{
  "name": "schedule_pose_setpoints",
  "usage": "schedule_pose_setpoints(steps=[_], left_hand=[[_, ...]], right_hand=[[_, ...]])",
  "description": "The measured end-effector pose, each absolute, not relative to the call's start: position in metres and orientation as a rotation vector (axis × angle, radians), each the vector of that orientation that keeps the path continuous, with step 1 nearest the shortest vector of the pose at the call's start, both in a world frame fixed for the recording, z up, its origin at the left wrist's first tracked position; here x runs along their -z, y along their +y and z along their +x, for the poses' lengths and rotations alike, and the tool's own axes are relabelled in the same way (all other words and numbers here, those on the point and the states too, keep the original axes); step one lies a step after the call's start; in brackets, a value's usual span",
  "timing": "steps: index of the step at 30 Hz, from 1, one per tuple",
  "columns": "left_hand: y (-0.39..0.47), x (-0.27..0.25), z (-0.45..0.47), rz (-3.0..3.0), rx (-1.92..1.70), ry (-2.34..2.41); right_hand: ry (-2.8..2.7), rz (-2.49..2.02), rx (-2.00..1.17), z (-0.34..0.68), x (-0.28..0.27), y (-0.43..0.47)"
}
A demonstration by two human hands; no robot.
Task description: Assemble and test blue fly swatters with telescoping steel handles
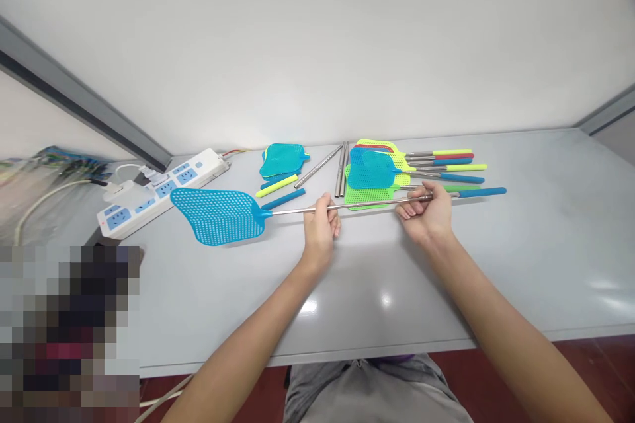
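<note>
A blue fly swatter [218, 217] with a long metal shaft and a blue grip spans the space between both hands, its perforated head pointing left. My left hand [321, 228] is closed around the thin part of the shaft, thumb on top. My right hand [429, 215] pinches the thicker shaft section close to the blue grip [482, 192]. Behind the right hand lies a pile of swatters with blue, green, yellow and red parts, a green swatter head [362, 197] among them. Loose metal tubes [341, 168] lie beyond the left hand.
A white power strip [166, 192] with plugs stands at the left. Near it are stacked blue swatter heads [282, 160], a yellow grip [276, 186] and a blue grip [284, 199]. A wall rises behind the grey table [357, 317]. Blurred blocks cover the lower left corner.
</note>
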State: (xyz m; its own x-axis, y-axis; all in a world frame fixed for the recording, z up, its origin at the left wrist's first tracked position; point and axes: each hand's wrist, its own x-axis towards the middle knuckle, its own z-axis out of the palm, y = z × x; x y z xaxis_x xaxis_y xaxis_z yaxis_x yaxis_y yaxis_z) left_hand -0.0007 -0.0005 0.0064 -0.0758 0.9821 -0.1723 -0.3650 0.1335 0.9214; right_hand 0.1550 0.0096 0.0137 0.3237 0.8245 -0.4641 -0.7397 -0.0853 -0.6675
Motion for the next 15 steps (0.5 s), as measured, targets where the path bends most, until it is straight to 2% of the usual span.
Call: schedule_pose_setpoints(steps=[15], left_hand=[[-0.0072,-0.0112,0.0012,0.922,-1.328,1.075]], right_hand=[[-0.053,-1.017,-1.233,0.1581,-0.0111,0.0103]])
